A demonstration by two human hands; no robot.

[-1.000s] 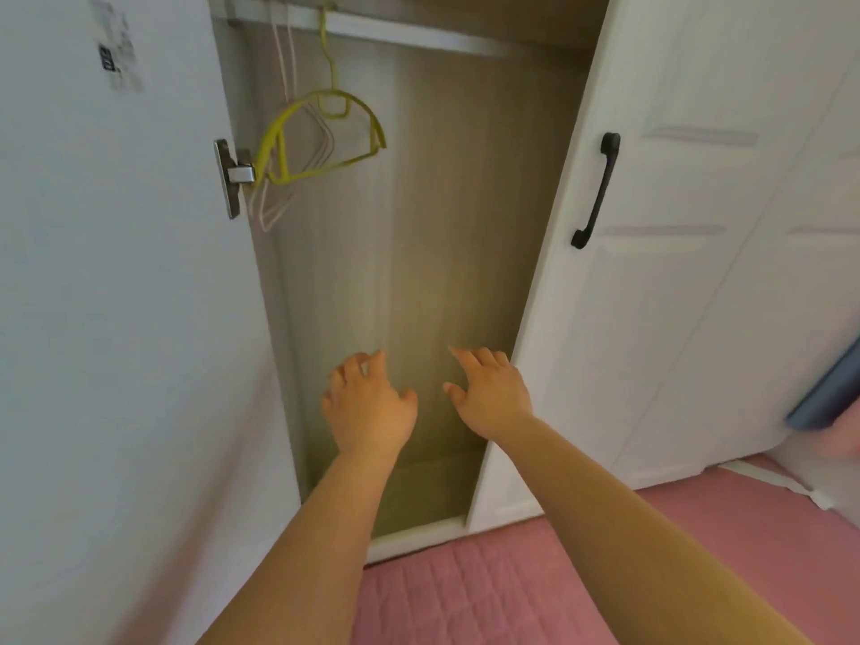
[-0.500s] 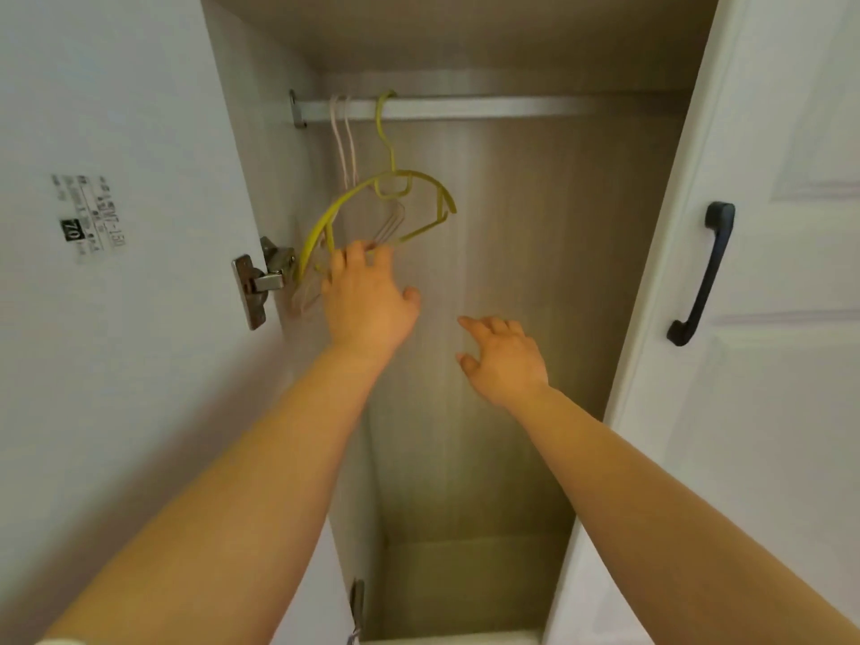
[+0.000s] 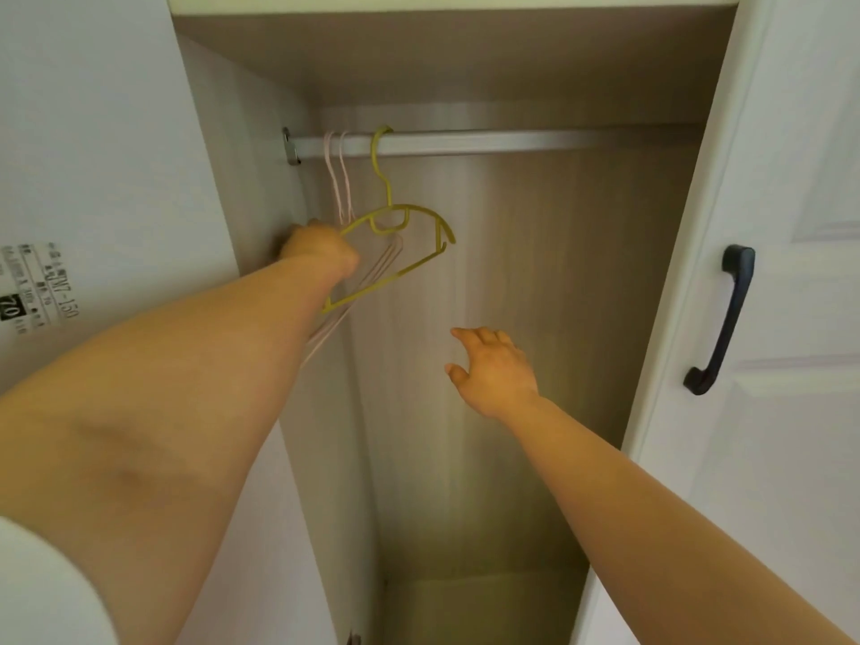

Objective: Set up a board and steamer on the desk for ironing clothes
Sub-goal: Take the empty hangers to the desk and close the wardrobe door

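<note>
No ironing board or steamer is in view. I am looking into an open, nearly bare wardrobe. A yellow hanger [image 3: 400, 272] and two thin pink hangers [image 3: 345, 179] hang at the left end of the metal rail [image 3: 512, 142]. My left hand [image 3: 321, 249] is raised to them, its fingers curled shut around the hangers' left ends; which hanger it grips I cannot tell. My right hand [image 3: 493, 370] hovers lower in the middle of the opening, fingers spread, holding nothing.
The left wardrobe door [image 3: 116, 132] stands open and carries a printed label [image 3: 37, 290]. The white right door has a black handle [image 3: 726, 318]. The wardrobe floor [image 3: 479, 607] shows far below.
My view has tilted up from the pink floor to the rail. My left hand rose to the hangers and closed on them. My right hand stayed open below.
</note>
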